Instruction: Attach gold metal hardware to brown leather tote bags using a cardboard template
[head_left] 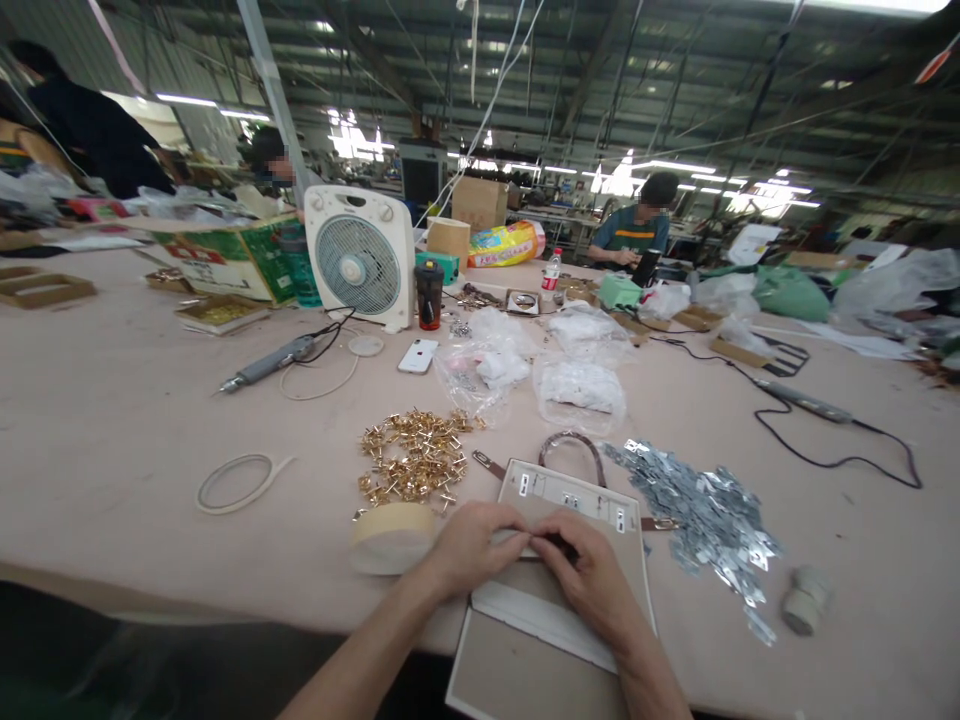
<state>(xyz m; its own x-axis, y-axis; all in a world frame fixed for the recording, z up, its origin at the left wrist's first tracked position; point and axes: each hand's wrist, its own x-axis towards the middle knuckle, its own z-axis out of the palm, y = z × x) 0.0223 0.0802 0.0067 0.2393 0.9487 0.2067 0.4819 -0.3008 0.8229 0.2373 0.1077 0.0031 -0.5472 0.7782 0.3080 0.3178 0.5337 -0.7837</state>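
Note:
A flat, unfolded beige handbag piece (540,675) lies in front of me, partly over the table's front edge. It has a dark brown handle (571,437) at the top, brown side straps and small metal plates along its upper band. Over its middle, my left hand (480,540) and my right hand (581,560) meet with thumbs and fingertips pinched. Whatever is between them is too small to make out. Gold-coloured metal fittings (416,455) are heaped beyond my left hand, beside a wide roll of masking tape (394,545). Flat silver metal plates (701,510) are heaped to the right.
A narrow tape roll (234,485) and a corded electric screwdriver (274,365) lie left; another screwdriver (806,400) lies right. Farther back are a box fan (360,260), a phone (418,356), a dark cup (429,295) and plastic bags (581,385). A small grey roll (806,600) stands right. Several people are beyond.

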